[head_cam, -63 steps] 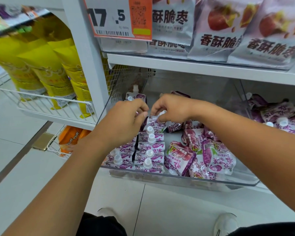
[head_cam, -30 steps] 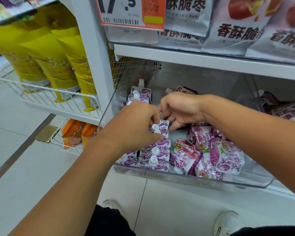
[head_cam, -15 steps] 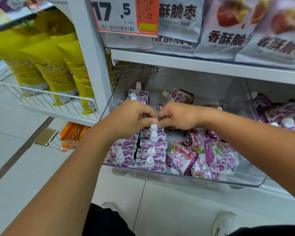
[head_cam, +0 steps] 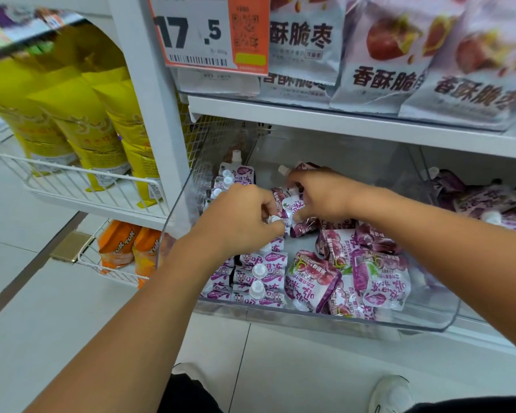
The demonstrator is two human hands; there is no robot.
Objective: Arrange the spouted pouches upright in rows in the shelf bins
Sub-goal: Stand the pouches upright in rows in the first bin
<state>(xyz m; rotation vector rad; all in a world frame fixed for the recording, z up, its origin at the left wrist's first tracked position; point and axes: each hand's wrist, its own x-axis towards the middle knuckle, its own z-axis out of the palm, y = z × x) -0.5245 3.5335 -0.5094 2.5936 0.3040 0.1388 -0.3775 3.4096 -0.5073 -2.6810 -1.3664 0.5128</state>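
Pinched between curled fingers of left hand (head_cam: 239, 222) and right hand (head_cam: 319, 193): one pouch (head_cam: 292, 208), over clear bin (head_cam: 310, 318); two hands, pouches uncountable.

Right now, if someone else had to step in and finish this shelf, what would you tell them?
Left hand: pinching a pouch's white cap.
Right hand: fingers curled round the same small pouch, mid-bin.
Clear bin: two upright rows stand along its left side, caps up.
Left to do: the loose pouches lying jumbled on the right of that bin, one lying at the back, and the heap in the neighbouring bin.
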